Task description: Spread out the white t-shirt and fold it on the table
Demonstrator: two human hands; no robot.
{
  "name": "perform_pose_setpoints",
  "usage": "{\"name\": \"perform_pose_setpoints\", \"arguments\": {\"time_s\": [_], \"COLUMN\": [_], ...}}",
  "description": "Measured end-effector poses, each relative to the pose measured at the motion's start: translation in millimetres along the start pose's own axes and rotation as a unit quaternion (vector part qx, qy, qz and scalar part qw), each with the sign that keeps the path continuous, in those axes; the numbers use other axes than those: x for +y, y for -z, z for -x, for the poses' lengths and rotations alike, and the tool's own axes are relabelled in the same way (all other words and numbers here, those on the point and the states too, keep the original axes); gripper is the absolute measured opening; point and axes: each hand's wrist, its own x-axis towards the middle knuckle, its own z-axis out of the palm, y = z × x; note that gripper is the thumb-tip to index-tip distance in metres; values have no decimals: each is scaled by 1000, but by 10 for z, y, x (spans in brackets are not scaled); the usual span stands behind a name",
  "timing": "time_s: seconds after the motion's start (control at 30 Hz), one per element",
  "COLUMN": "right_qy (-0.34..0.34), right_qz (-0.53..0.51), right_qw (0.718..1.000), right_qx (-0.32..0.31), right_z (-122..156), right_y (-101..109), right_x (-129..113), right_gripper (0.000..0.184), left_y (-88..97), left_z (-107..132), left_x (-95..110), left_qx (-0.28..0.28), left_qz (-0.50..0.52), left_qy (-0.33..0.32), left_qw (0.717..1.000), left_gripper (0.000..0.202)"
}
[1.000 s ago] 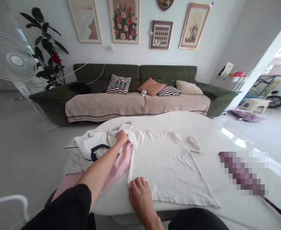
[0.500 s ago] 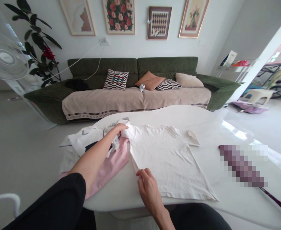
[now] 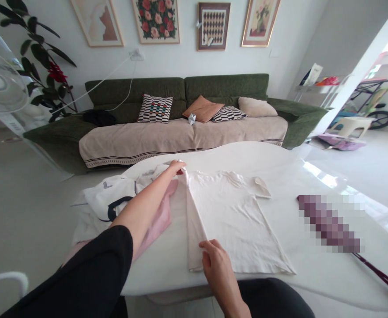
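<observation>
A white T-shirt [image 3: 233, 221] lies spread on the white table [image 3: 273, 168], its hem toward me. My left hand [image 3: 178, 167] pinches the shirt at its far left, by the shoulder or sleeve. Lower down, my right hand [image 3: 213, 254] grips the left side of the shirt between thumb and fingers. Between the two hands runs a raised fold, and a strip of the shirt's left side shows beyond it. The right sleeve [image 3: 262, 187] lies out on the table. My left forearm partly covers a pile of white clothes [image 3: 96, 198] and a pink garment [image 3: 160, 216].
A pixelated purple object [image 3: 329, 225] with a dark strap lies on the table's right. Behind the table stands a green sofa [image 3: 141, 90] with cushions. At the left are a fan [image 3: 1, 81] and a plant [image 3: 41, 53]. My knee is under the near edge.
Both hands have shifted slightly right, drawing the shirt's left side inward into a fold. The left hand has lifted the shoulder area away from the clothes pile. The view has shifted a little.
</observation>
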Motion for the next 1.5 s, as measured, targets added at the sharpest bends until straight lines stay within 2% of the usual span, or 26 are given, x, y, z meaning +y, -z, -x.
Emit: {"name": "perform_pose_setpoints", "arguments": {"time_s": [0.1, 0.23, 0.33, 0.4, 0.47, 0.57, 0.63, 0.7, 0.77, 0.87, 0.97, 1.13, 1.2, 1.33, 1.43, 1.5], "right_qy": [3, -8, -23, -35, -53, -53, -6, 47, 66, 60, 60, 46, 51, 107, 129, 126], "right_qz": [4, 15, 40, 69, 120, 209, 225, 206, 192, 189, 190, 215, 218, 190, 161, 148], "right_qw": [1000, 1000, 999, 997, 991, 976, 974, 977, 977, 976, 976, 973, 973, 974, 975, 977], "right_qx": [12, 8, 5, -10, -24, 7, 17, -17, -63, -95, -90, -71, -60, -59, -82, -88], "right_z": [46, 83, 99, 101, 91, 51, 22, 7, 12, 36, 47, 63, 95, 174, 175, 144], "right_y": [-24, -66, -55, 1, 81, 142, 83, -48, -199, -347, -393, -488, -551, -621, -580, -529], "right_x": [104, 167, 154, 118, 66, -23, -70, -94, -92, -53, -15, -74, -161, -351, -399, -376], "right_gripper": [35, 33, 31, 30, 30, 31, 34, 42, 51, 57, 56, 56, 56, 57, 57, 58], "left_y": [-360, -791, -1021, -1089, -1069, -889, -725, -584, -502, -494, -549, -560, -514, -377, -334, -387], "left_z": [-20, -30, -21, -9, -2, -9, -18, -20, -15, -9, -18, -67, -85, -45, 85, 205], "left_x": [105, 123, 121, 127, 121, 24, -112, -277, -423, -537, -546, -574, -622, -705, -696, -681], "left_qx": [-31, -31, -23, -16, 2, 53, 90, 110, 105, 74, 48, 68, 89, 117, 124, 110], "left_qz": [25, 39, 35, 28, 14, -23, -57, -93, -126, -160, -177, -191, -196, -216, -238, -254], "left_qy": [-6, -26, -53, -80, -110, -138, -130, -104, -81, -69, -71, -81, -81, -93, -141, -192], "left_qw": [999, 998, 998, 996, 994, 989, 986, 984, 983, 982, 980, 976, 973, 965, 953, 941], "left_gripper": [31, 30, 30, 30, 26, 25, 29, 29, 25, 19, 17, 9, 14, 29, 37, 42]}}
